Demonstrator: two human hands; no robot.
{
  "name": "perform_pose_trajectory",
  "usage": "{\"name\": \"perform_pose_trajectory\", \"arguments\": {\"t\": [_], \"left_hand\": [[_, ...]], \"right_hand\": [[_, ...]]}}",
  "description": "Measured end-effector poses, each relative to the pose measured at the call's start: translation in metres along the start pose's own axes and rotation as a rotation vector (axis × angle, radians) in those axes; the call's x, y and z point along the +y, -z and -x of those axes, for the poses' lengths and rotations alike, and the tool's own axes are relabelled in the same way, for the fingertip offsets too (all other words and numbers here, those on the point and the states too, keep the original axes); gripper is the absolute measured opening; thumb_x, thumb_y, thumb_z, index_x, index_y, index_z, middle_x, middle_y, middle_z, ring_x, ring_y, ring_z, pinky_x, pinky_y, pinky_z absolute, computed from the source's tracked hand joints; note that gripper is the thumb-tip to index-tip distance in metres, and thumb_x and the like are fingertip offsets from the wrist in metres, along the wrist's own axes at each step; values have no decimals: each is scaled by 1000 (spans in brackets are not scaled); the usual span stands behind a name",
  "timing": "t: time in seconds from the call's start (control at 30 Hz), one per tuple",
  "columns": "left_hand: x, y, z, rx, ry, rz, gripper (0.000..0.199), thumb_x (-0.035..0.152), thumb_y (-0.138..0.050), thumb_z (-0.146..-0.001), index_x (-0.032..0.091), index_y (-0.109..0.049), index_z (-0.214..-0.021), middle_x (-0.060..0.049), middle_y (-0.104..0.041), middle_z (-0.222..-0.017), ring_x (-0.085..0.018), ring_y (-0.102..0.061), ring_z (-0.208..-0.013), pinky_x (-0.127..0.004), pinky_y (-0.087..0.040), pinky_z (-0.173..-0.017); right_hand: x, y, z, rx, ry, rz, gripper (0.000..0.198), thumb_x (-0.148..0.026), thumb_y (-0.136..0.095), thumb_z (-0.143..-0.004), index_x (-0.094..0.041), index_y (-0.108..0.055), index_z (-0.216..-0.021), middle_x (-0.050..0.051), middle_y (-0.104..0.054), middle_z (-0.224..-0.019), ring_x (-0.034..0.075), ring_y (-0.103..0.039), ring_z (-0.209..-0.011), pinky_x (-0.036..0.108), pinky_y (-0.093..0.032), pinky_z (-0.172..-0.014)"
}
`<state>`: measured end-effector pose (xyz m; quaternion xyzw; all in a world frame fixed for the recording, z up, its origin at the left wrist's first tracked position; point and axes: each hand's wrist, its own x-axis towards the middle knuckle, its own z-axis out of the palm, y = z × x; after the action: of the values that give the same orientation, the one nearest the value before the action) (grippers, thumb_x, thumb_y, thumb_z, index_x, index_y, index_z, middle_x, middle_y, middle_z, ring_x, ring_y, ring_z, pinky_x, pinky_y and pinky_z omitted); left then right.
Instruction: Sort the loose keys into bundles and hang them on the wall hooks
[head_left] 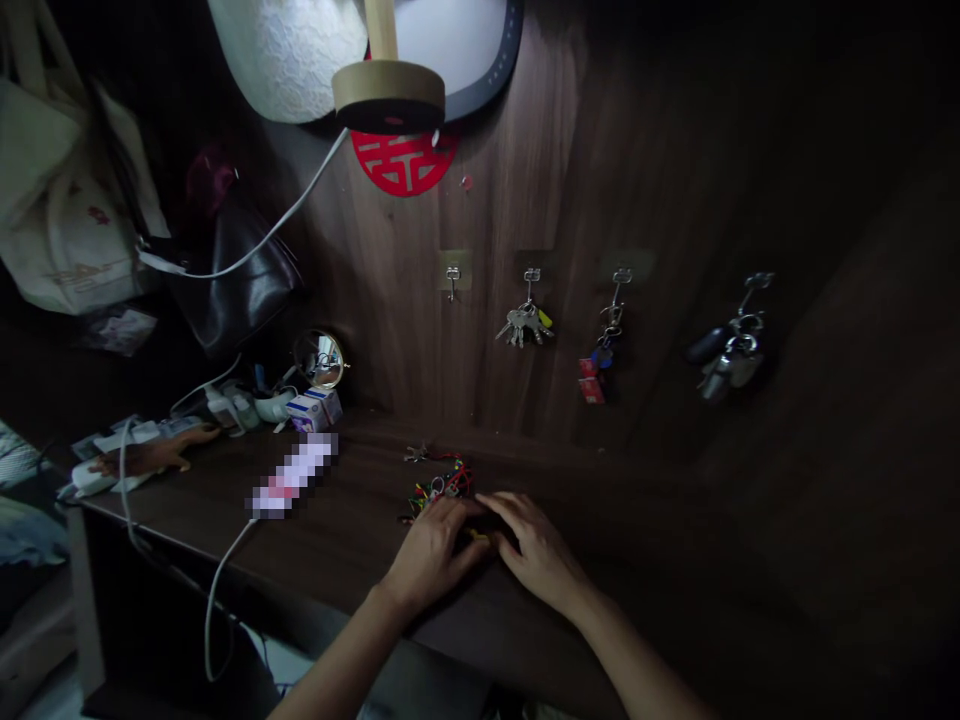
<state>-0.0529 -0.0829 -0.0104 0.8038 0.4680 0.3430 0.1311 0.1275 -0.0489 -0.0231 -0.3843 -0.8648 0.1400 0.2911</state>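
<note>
A bunch of keys (442, 485) with red, green and yellow cords lies on the dark wooden desktop (360, 540), partly hidden by my left hand. My left hand (433, 548) rests at its near side, fingers curled over the bunch. A small yellow piece (478, 537) shows beside the left thumb; its kind is unclear. My right hand (538, 552) comes in from the other side, fingers bent toward the left fingertips, thumb apart from them. Nothing can be made out in it. On the wall hang keys (525, 325), a key ring with red tags (592, 378) and a darker key bunch (731, 365).
A bare hook (453, 280) is on the wall. Over the desk hangs a round lamp (388, 95) with a white cable. At left are a power strip (296, 475), small boxes (313, 410), a round mirror (321, 358), bottles (221, 408) and hanging bags (236, 270).
</note>
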Motion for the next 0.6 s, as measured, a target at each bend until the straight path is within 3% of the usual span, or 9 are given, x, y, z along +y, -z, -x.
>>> {"name": "perform_pose_trajectory", "arguments": {"t": [0.2,0.33,0.47,0.6], "left_hand": [[-14,4,-2,270,290,-135,21,19,-38,-86,21,-58,-91,-6,-66,-88,-22,-59,-86,-36,-43,-80],[-24,2,-2,262,374,-164,27,10,-37,-81,20,-57,-95,-4,-67,-91,-20,-60,-88,-35,-41,-83],[-26,1,-2,273,432,-264,29,9,-39,-80,20,-56,-101,-4,-67,-96,-19,-59,-92,-35,-40,-87],[-24,1,-3,309,540,-385,24,19,-42,-85,20,-55,-105,-6,-66,-101,-22,-57,-96,-36,-41,-82]], "right_hand": [[-14,9,3,-176,46,99,51,-13,-48,-80,-35,-47,-126,2,-56,-119,21,-48,-108,41,-37,-93],[-22,8,6,-236,156,99,52,-4,-46,-78,-37,-53,-119,0,-55,-118,19,-47,-106,36,-36,-91],[-22,0,8,-167,125,74,44,-1,-45,-78,-31,-58,-107,0,-58,-109,18,-48,-101,32,-36,-85],[-13,-7,7,-22,-37,75,36,1,-44,-77,-26,-60,-95,2,-60,-101,19,-52,-94,32,-36,-79]]}}
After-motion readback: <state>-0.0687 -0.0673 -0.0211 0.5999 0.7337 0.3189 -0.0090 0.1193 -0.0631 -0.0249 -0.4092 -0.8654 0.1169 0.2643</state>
